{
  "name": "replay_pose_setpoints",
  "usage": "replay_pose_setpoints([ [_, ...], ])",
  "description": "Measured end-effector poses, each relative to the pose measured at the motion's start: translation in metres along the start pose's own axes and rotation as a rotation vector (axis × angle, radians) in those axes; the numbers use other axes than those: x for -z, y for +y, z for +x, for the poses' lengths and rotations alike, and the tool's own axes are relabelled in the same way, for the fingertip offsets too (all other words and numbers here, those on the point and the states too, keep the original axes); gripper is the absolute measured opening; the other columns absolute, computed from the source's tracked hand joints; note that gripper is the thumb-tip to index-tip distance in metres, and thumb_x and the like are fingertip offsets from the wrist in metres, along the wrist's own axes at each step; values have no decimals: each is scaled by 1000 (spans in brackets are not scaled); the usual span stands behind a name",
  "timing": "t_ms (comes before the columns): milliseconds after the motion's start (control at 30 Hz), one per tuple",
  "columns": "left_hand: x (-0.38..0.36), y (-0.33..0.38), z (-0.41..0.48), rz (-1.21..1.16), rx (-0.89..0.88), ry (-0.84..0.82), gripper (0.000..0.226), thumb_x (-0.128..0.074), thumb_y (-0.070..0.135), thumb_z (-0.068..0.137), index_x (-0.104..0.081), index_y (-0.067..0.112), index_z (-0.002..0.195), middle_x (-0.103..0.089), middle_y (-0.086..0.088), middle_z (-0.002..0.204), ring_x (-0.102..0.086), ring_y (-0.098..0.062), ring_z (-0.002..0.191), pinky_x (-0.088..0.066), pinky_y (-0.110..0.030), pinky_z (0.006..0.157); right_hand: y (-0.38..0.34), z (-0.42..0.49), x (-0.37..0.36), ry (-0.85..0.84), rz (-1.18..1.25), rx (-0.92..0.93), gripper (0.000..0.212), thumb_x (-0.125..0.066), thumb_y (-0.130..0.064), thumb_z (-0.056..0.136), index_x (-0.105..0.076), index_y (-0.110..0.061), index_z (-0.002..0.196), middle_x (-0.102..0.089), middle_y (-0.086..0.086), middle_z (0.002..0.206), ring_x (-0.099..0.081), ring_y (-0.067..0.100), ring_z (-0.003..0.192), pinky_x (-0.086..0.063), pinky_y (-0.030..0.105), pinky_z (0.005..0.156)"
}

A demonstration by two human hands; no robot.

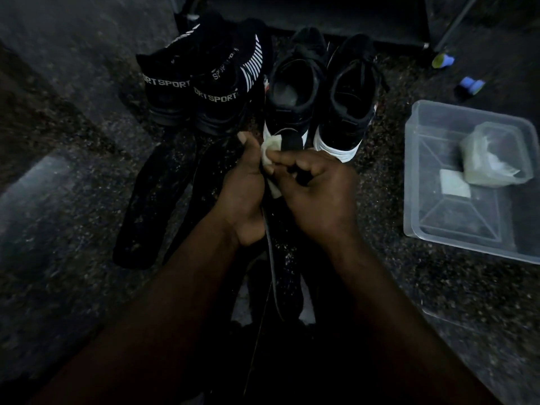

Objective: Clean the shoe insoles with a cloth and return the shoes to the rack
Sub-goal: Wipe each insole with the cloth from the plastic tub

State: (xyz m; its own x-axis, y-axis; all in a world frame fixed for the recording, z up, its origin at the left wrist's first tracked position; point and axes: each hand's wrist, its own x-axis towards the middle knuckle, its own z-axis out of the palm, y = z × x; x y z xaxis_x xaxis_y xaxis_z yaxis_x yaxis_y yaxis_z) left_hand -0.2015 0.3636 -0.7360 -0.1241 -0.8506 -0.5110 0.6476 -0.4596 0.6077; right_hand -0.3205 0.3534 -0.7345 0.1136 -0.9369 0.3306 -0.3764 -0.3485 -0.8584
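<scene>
Stone floor (409, 287), dark and speckled with a polished sheen, carried every item; lighting was very poor. At the far edge stood the rack (321, 16), seen only as a dark frame with a thin metal leg.

Two pairs of footwear stood side by side before the rack, heels toward the camera: black sport shoes (193, 89) lettered "SPORT" on the left, and black shoes with white soles (321, 95) on the right, the two pairs almost touching. Two loose insoles (146, 206) lay flat on the floor in front of the sport shoes, one partly hidden under the left forearm.

To the right, apart from the shoes, sat a clear plastic tub (461, 220) holding a smaller clear container of folded pale wipes (493, 159) and one small square pad (454, 187). Two small blue objects (470, 85) lay beyond it; what they were could not be told.

The left grip (244, 194) was closed round a dark held insole (285, 264), thumb raised along its upper end; the insole ran edge-on between both forearms toward the person. The right grip (318, 194) pinched a pale cloth (270, 149) against the insole's top, just beside the left thumb and directly in front of the white heel of the nearer shoe.
</scene>
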Motion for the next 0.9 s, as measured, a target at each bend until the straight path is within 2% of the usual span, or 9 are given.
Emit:
replay_pose_setpoints([
  [67,2,-1,3,9,-7,26,92,-26,83,91,-52,17,148,-63,-13,142,-64,-27,127,-56,-40,98,1,0,0,-49,43,-44,15,-81,-20,87,-83,-23,102,-77,-9,89,-68,11,77,-58,44,78],
  [167,1,-4,1,43,7,-3,90,-23,83,92,-61,18,140,-66,-14,136,-66,-27,124,-57,-40,96,6,1,2,26,-134,-14,12,-79,-21,86,-83,-24,98,-78,-8,94,-70,13,87,-58,42,82],
  [333,2,-6,5,117,35,-37,93,-26,84,92,-49,17,152,-50,-18,154,-59,-26,132,-43,-47,116,12,5,10,127,-192,-94,10,-75,-25,86,-82,-26,94,-78,-11,95,-73,16,93,-59,43,85],
  [400,2,-3,5,68,47,-40,98,-28,89,87,-54,17,148,-57,-18,147,-58,-31,134,-42,-49,115,5,3,5,56,-76,-145,10,-76,-24,86,-82,-25,93,-78,-11,93,-73,11,90,-60,42,84],
  [533,9,5,5,55,6,30,99,-19,85,91,-57,10,144,-66,-11,138,-67,-25,122,-57,-38,99,-10,-1,-2,-152,150,-193,9,-82,-14,87,-83,-20,94,-78,-8,86,-74,12,81,-61,35,78],
  [633,11,7,4,51,30,59,100,-23,88,89,-47,13,151,-63,-11,142,-63,-27,128,-50,-43,109,-8,0,2,-213,179,-195,10,-82,-12,87,-82,-19,92,-77,-13,81,-72,10,76,-59,32,73],
  [700,8,5,3,59,21,53,93,-23,85,91,-49,18,150,-67,-10,136,-66,-25,124,-53,-42,105,-7,0,2,-181,136,-153,8,-81,-15,87,-82,-21,92,-77,-12,83,-73,9,79,-60,38,76],
  [800,-1,4,1,99,5,68,77,-25,78,96,-65,22,130,-75,-9,117,-73,-23,109,-58,-39,93,-5,0,1,-50,-63,-57,5,-78,-23,87,-82,-25,90,-76,-13,84,-71,11,83,-58,43,80],
  [900,-6,0,-4,211,-12,28,76,-27,71,102,-54,16,146,-71,-12,127,-72,-19,109,-58,-37,93,2,5,9,66,-178,-66,8,-75,-24,87,-81,-28,90,-77,-14,89,-72,13,87,-59,42,82],
])
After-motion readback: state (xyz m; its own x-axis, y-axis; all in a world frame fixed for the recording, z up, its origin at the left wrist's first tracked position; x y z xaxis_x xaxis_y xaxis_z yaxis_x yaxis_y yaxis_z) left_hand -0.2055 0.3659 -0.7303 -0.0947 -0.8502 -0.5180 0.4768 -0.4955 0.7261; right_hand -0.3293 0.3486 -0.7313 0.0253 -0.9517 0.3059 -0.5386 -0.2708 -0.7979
